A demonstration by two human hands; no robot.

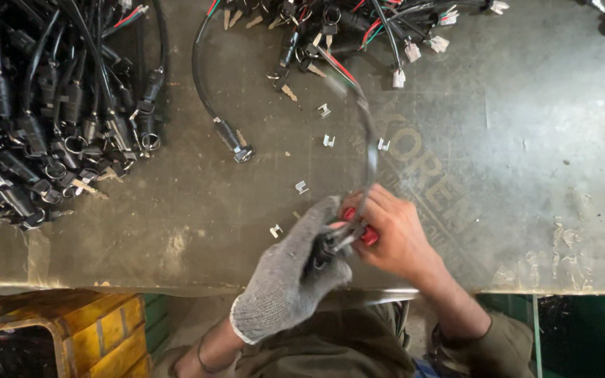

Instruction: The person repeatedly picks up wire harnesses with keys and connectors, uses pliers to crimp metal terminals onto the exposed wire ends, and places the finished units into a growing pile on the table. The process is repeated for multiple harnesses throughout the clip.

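At the near edge of the metal workbench [526, 140], about midway along it, the left hand [295, 276], in a grey knit glove, is clenched around the black end of a wire harness [369, 150]. The bare right hand [397, 234] touches it, fingers closed on red-handled pliers [367, 234] that meet the same end. The harness cable arcs from the hands toward the far edge, joining a tangle of keys and white connectors [358, 28]. Small metal clips [302, 187] lie scattered just beyond the hands. A large heap of black key-switch harnesses [50, 119] fills the far left corner. The right half of the workbench is open surface. A yellow crate [78, 329] sits below the near edge, left.
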